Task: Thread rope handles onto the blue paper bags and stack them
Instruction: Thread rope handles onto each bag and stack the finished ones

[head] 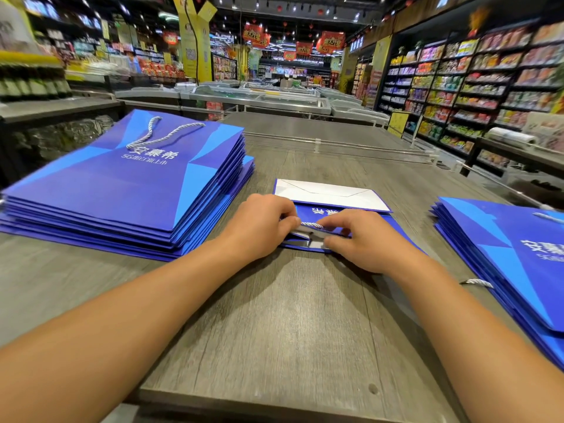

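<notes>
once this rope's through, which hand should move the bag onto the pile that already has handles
Probably left. The stack whose top bag shows a rope handle lies beside the left hand; the right hand would have to cross over.

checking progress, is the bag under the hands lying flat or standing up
Lying flat on the table: the bag is folded, its white base panel showing, while both hands pinch a rope at its mouth.

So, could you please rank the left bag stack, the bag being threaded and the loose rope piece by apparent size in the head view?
1. Left stack
2. Bag being threaded, partly hidden by both hands
3. Loose rope piece, plainly smallest
</notes>
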{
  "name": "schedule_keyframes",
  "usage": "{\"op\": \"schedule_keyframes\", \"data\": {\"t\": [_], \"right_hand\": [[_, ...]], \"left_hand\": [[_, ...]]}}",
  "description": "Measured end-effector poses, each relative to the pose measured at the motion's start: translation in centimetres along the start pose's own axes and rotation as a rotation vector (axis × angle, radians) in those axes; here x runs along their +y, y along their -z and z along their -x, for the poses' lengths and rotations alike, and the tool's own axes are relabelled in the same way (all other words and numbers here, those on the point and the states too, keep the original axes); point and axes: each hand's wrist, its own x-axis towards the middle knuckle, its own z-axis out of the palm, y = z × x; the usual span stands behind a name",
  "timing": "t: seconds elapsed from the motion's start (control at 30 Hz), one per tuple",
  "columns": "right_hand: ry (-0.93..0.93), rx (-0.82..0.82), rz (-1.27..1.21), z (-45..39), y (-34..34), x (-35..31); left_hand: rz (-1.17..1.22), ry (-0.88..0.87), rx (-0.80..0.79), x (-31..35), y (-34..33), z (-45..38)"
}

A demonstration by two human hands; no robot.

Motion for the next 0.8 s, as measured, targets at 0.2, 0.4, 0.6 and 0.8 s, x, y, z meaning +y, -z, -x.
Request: {"op": "schedule_keyframes", "data": {"t": [0.2, 0.4, 0.6, 0.8], "right_hand": [[0.027, 0.044, 0.036, -0.8, -1.3, -0.7], [-0.026, 0.094, -0.017, -1.0, -1.8, -0.6], [-0.056, 0.165, -0.044, -1.0, -2.1, -1.0], [-0.043, 0.196, -0.096, -0.8, -2.0, -1.2]], "left_hand": [[0.079, 0.025, 0.042, -0.1, 0.3, 0.1], [0.090, -0.040, 0.163, 0.5, 0.5, 0.3], [-0.045, -0.022, 0.125, 0.8, 0.5, 0.7], [-0.067, -0.016, 0.159, 0.6, 0.3, 0.8]]}}
